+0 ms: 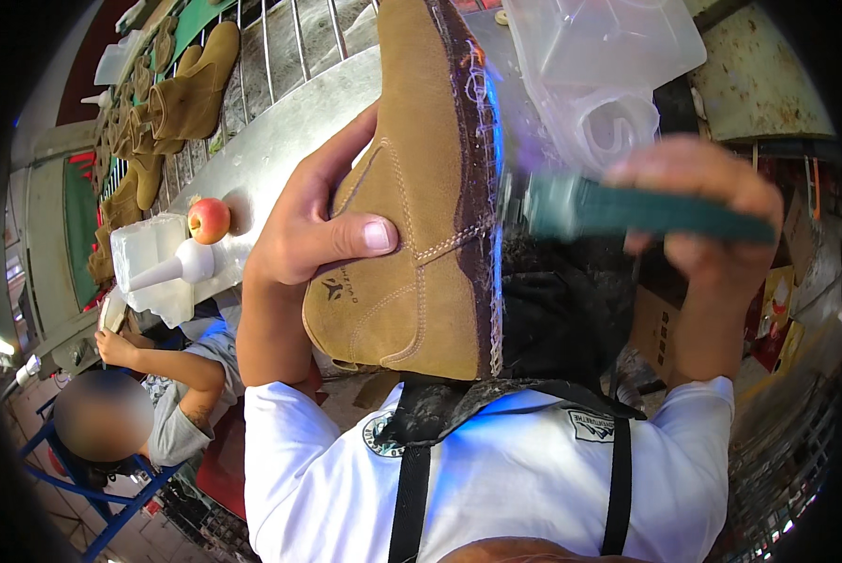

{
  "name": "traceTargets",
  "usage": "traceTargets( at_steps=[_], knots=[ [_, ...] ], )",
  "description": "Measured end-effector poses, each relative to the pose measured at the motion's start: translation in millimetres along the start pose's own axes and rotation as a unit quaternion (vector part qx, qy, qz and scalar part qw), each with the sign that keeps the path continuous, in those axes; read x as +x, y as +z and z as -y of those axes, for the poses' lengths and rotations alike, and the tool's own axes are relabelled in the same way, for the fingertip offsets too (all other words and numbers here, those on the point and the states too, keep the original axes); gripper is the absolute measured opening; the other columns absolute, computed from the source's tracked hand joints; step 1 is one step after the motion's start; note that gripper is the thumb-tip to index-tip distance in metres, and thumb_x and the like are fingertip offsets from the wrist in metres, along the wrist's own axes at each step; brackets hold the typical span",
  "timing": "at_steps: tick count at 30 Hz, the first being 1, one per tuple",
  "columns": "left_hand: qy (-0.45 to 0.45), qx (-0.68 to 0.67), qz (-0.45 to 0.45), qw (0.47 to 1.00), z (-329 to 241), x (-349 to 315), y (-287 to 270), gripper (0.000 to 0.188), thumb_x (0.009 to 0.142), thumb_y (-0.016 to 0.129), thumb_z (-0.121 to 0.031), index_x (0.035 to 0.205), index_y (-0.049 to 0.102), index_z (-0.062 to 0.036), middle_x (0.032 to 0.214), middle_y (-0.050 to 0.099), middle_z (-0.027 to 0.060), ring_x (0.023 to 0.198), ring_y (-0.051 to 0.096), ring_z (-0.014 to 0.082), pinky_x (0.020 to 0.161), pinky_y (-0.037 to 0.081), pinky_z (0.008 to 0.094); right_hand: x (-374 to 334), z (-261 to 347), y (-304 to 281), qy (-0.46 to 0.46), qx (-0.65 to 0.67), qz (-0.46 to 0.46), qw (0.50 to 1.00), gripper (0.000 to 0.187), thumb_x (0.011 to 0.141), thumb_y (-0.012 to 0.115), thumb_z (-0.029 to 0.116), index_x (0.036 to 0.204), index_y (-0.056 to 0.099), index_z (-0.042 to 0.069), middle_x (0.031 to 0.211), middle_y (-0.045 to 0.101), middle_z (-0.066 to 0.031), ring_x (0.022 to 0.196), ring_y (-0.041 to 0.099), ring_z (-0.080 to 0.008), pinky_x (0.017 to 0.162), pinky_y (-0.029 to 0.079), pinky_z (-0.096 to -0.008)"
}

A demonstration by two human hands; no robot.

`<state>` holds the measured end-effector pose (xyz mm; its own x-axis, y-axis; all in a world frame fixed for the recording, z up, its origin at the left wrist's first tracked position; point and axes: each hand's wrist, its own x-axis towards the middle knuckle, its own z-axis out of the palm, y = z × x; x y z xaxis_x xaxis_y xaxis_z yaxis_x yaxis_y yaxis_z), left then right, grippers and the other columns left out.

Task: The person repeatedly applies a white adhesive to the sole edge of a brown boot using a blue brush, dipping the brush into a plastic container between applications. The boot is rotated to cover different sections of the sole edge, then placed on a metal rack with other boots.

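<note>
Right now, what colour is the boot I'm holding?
The boot is mostly tan; head view shows best.

A tan suede boot [447, 178] overlaps the table's [294, 131] near edge, held sideways, toe end away, underside facing right. Pale stitching crosses its side; a dark brown band with loose threads borders the bottom. There, a green tool [580, 208], motion-blurred, lies roughly crosswise, its tip perhaps touching.
</note>
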<state>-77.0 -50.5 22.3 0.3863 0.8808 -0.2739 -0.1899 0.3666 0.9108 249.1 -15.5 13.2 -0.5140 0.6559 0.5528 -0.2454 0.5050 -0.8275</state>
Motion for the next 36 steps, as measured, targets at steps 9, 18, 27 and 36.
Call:
traceTargets(
  at_steps=[9,18,27,36],
  knots=[
    [0.02,0.036,0.022,0.999,-4,0,-6,0.107,0.066,0.086,-0.021,0.153,0.032,0.0097,0.142,0.054,0.0188,0.131,0.054,0.0258,0.114,0.035,0.0346,12,14,9,-0.032,-0.152,0.038,0.987,0.031,0.093,0.071,0.019,0.112,0.066,-0.005,0.103,0.07,-0.0262,0.064,0.067,-0.0167,0.062,0.057,-0.0297],
    [0.017,0.035,0.022,0.999,-4,2,-10,0.105,0.068,0.087,-0.02,0.153,0.032,0.0097,0.142,0.054,0.0195,0.131,0.054,0.0263,0.114,0.035,0.0352,13,23,16,-0.02,-0.173,0.063,0.983,0.033,0.088,0.073,0.022,0.109,0.066,-0.003,0.092,0.072,-0.0251,0.079,0.074,-0.0325,0.069,0.061,-0.0376],
    [-0.012,0.016,0.011,1.0,-5,-1,-13,0.104,0.069,0.087,-0.02,0.154,0.033,0.0083,0.14,0.056,0.0203,0.129,0.055,0.0269,0.113,0.037,0.0353,17,24,14,-0.018,-0.173,0.11,0.979,0.033,0.091,0.072,0.022,0.11,0.066,-0.005,0.094,0.071,-0.0269,0.077,0.073,-0.0323,0.065,0.059,-0.0368],
    [-0.032,-0.016,0.013,0.999,-3,2,-9,0.097,0.073,0.08,-0.022,0.153,0.034,0.0074,0.139,0.057,0.0206,0.128,0.058,0.0279,0.111,0.04,0.0365,10,13,11,-0.004,-0.128,0.092,0.988,0.032,0.086,0.076,0.02,0.105,0.068,-0.004,0.093,0.072,-0.0253,0.075,0.074,-0.0308,0.065,0.06,-0.0357]
  ],
)
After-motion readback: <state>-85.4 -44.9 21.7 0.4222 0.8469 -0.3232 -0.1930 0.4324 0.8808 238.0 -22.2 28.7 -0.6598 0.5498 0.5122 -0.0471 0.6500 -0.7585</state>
